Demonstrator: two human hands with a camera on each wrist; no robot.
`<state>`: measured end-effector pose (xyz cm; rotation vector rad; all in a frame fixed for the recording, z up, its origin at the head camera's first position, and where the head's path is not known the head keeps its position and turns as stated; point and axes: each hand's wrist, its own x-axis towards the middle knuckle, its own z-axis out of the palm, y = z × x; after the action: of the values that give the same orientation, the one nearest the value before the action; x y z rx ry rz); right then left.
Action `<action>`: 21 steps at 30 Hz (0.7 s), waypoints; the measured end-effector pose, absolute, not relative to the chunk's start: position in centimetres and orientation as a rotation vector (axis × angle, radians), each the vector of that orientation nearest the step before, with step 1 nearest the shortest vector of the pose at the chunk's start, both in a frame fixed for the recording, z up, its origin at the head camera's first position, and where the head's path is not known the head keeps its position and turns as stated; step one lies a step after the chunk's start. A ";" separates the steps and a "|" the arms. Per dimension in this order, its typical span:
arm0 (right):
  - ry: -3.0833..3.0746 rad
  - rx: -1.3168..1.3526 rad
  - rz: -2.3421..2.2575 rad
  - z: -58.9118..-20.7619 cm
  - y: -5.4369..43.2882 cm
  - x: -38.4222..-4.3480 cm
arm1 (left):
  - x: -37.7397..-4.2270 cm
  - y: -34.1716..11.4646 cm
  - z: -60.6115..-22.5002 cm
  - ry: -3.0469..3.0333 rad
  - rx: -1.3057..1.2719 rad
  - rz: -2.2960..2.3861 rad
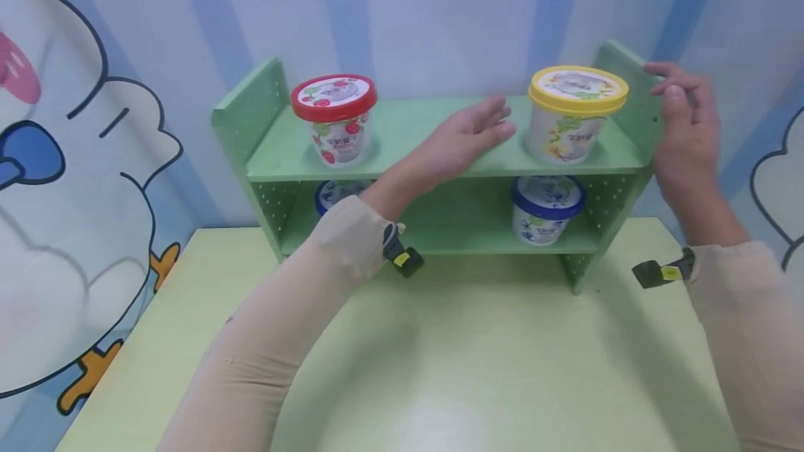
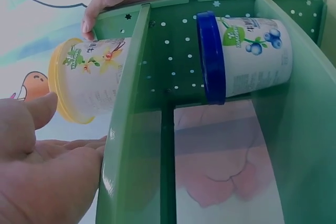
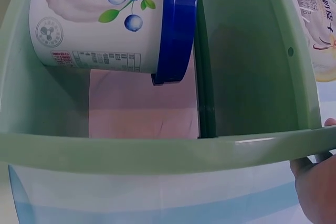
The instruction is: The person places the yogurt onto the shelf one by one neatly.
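Observation:
My left hand (image 1: 467,134) reaches over the upper board of a green shelf unit (image 1: 408,174), fingers extended and holding nothing. Just right of its fingertips stands a white tub with a yellow lid (image 1: 576,114). At the right side panel (image 1: 631,103), the fingertips of my right hand (image 1: 687,124) reach to the panel's top edge, fingers slightly bent. On the left of the upper board stands a red-lidded tub (image 1: 339,121). A blue-lidded tub (image 1: 545,208) stands on the lower board at right; another blue-lidded tub (image 1: 339,192) is partly hidden behind my left forearm.
The shelf unit stands on a pale yellow-green table (image 1: 477,354), against a wall (image 1: 433,26) with blue stripes and cartoon figures. Small holes dot its side panels. A dark strap with a small device (image 1: 402,253) sits at each wrist.

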<state>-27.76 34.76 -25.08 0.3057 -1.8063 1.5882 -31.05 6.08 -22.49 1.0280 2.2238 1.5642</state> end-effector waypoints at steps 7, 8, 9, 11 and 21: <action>-1.723 0.371 1.700 -25.0 35.0 -27.7 | -29.7 5.2 -22.7 2.274 1.073 1.495; -1.705 0.386 1.719 -25.0 35.0 -27.7 | -29.5 5.1 -22.7 2.280 1.074 1.485; -1.695 0.390 1.737 -25.0 35.0 -27.7 | -29.3 5.0 -22.8 2.290 1.074 1.475; -1.689 0.386 1.754 -25.1 35.0 -27.7 | -29.1 4.7 -22.9 2.315 1.074 1.450; -1.788 0.319 1.678 -24.9 35.1 -27.4 | -27.5 4.6 -23.5 2.472 1.101 1.289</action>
<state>-27.37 35.08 -24.88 0.3195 -1.7884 1.6783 -27.54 4.56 -23.48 1.1010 2.4717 1.2893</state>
